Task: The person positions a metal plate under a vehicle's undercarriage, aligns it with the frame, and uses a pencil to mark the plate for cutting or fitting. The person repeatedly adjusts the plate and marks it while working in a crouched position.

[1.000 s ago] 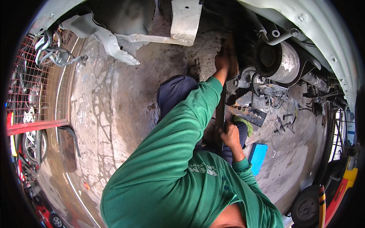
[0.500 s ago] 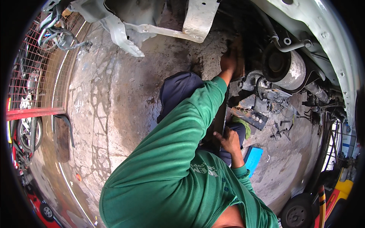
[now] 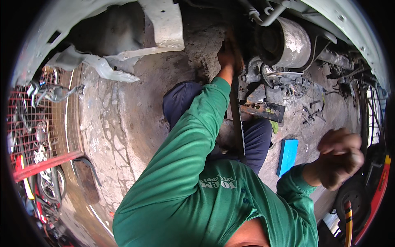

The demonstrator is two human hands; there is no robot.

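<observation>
The long dark bar (image 3: 237, 119) is running between the knees (image 3: 181, 101). The left hand (image 3: 227, 57) is resting at its far end; shadow is hiding the fingers, so I cannot tell their grip. The right hand (image 3: 339, 158) is hovering beside a blue box (image 3: 287, 157), its fingers looking too blurred to tell

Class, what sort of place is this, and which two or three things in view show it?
Probably a vehicle repair workshop: exposed pale metal bodywork overhead, a cylindrical metal vehicle part, and what look like small hand tools on a stained concrete floor.
</observation>
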